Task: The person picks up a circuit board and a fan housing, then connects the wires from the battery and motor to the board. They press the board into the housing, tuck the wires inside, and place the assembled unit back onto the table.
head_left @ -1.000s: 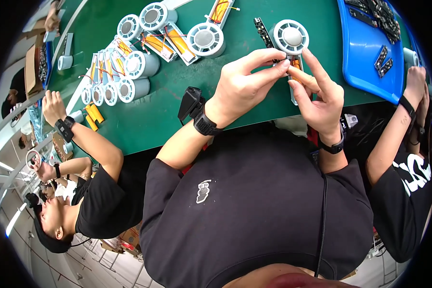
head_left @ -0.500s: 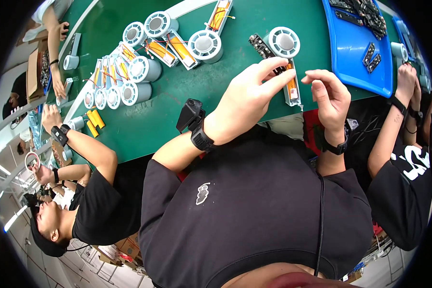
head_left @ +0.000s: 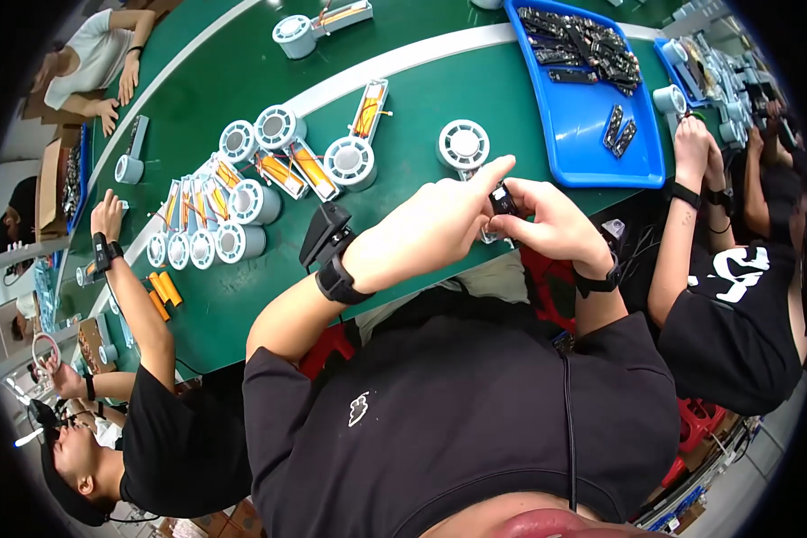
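We see bright, even overhead light on the green table (head_left: pixel 242 296), with soft, faint shadows. The white stripe (head_left: pixel 421 58) at upper centre glares slightly. Edges bend strongly and fade into black corners; the bottom is blurred.

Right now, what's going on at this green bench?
A person in a black shirt holds a small black part between both hands, the left hand and right hand meeting above the near edge of the green table. Just beyond the hands lies a white round-headed housing. More such housings are grouped to the left, and a blue tray of dark parts sits to the right. Other people work at either side.
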Demonstrator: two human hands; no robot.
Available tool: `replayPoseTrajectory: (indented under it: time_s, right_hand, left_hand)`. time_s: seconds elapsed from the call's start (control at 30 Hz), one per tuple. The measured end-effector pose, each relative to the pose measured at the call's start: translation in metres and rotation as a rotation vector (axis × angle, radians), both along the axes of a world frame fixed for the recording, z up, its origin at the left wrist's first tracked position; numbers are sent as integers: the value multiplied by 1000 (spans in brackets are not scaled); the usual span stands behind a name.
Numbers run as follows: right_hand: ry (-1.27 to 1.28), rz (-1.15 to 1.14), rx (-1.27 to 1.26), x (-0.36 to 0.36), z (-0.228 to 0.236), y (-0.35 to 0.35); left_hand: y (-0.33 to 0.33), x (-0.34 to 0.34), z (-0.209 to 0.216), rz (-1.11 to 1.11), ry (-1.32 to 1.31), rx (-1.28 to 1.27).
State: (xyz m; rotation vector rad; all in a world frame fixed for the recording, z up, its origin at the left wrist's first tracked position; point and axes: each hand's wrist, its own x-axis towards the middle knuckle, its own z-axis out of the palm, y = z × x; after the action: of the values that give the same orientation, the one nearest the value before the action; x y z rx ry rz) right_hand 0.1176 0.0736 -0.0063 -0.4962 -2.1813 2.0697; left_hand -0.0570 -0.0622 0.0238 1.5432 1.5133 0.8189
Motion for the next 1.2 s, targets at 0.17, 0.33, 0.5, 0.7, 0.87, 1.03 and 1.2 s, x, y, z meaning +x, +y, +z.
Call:
replayPoseTrajectory:
  time_s: [0.17,0.33,0.5,0.7,0.87,1.03,1.2]
  right_hand:
    - [-130,182,220,-3,14,18]
    - [-195,349,670,-7,42,13]
    - [-118,196,1100,4,30,4]
    - [-109,-136,1122,-25,-5,-9]
    - [67,-307,739,-21,-34,-15]
    - [81,-265,562,-4,-40,-28]
    - [144,-190,667,-7,-39,-27]
  left_hand:
    - [23,-4,1,67,820,475]
    - [43,-22,-46,-108,703,582]
    - [19,-1,-42,40,776,502]
    - [4,6,-67,398,724,586]
    - [-12,8,-62,510,650,616]
    - [-13,-1,-75,313,638,665]
    - [-11,5,-63,359,853,553]
